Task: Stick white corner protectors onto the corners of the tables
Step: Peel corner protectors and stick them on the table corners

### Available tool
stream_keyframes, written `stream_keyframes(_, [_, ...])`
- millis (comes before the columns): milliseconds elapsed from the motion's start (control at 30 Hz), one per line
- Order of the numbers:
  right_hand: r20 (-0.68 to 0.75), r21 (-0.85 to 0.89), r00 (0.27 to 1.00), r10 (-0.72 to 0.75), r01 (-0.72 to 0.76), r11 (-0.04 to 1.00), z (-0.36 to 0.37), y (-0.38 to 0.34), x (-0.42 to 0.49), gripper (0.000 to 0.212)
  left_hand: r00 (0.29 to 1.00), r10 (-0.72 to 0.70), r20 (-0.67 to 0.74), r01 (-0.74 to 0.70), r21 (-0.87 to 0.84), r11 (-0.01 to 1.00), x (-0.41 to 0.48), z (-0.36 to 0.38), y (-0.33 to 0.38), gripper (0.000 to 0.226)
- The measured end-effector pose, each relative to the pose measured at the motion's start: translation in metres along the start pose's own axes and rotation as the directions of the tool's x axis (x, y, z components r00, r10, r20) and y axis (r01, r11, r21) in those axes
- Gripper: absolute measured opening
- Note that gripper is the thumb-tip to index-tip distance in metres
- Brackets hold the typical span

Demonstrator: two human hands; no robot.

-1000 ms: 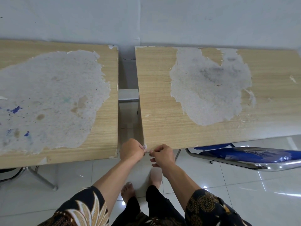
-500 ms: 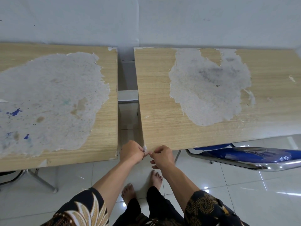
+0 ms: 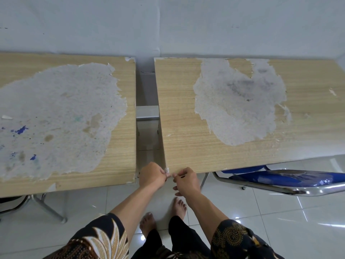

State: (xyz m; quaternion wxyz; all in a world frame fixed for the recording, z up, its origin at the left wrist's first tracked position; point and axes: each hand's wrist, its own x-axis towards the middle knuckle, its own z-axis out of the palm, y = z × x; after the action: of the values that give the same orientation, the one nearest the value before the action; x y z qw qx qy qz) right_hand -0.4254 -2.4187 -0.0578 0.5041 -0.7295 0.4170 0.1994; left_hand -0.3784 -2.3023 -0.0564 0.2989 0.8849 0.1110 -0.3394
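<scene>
Two worn wooden tables stand side by side against the wall, the left table [image 3: 123, 139] and the right table [image 3: 186, 146], with a narrow gap between them. A small clear-white corner protector [image 3: 167, 170] sits at the near left corner of the right table. My left hand [image 3: 152, 174] pinches it from the left side with curled fingers. My right hand [image 3: 186, 181] is just right of it, thumb and fingers pinched together at the table's front edge. Whether the right hand holds a backing strip is too small to tell.
A blue chair [image 3: 280, 181] with a chrome frame is pushed under the right table. Metal legs [image 3: 48, 208] show under the left table. My bare feet [image 3: 179, 204] stand on the glossy white tile floor below the gap.
Both hands stay at the right table's near left corner. The view has shifted slightly and my feet have moved a little on the floor.
</scene>
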Motion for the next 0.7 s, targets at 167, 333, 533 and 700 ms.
stream_keyframes(167, [0.001,-0.016,1.000,0.009,-0.009,1.000,-0.0001,-0.0021,0.0022,0.012,1.000,-0.004,0.025,0.004,-0.021,1.000,-0.0002,-0.0034,-0.0018,0.028])
stream_keyframes(333, [0.007,-0.002,1.000,0.006,-0.006,1.000,0.0013,0.0005,0.0010,0.012,0.999,-0.010,-0.032,0.009,-0.048,0.999,0.0003,-0.0042,-0.0021,0.034])
stream_keyframes(533, [0.011,-0.028,1.000,-0.003,0.004,1.000,-0.0009,0.0011,0.0037,0.012,0.998,-0.039,-0.045,0.036,-0.066,0.997,-0.0008,-0.0051,0.0020,0.031])
stream_keyframes(700, [0.031,0.001,0.999,-0.015,0.015,1.000,-0.0017,0.0030,0.0047,0.014,1.000,-0.020,-0.002,0.020,-0.058,0.998,0.0003,-0.0034,-0.0013,0.025])
